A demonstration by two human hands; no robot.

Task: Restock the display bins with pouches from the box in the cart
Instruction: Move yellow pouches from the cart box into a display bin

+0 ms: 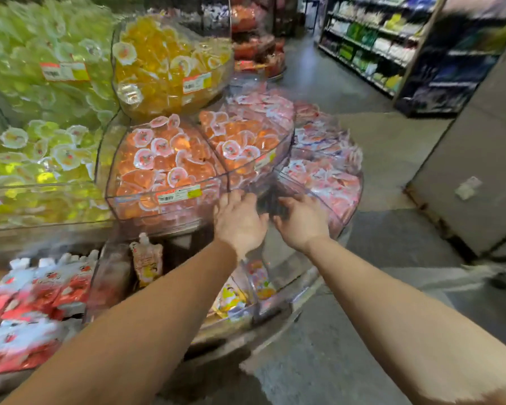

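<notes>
As both arms reach the display's front edge, left hand [240, 220] and right hand [301, 222] jointly hold something dark and blurred, probably for binning; pouches [38, 287] lie lower left

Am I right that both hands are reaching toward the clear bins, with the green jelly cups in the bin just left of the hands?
Not quite. The head view shows the left hand and right hand at the clear bins, but the bin just left of them holds orange jelly cups, not green.

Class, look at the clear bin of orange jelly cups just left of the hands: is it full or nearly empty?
Full: orange jelly cups are heaped up to the clear bin's rim.
</notes>
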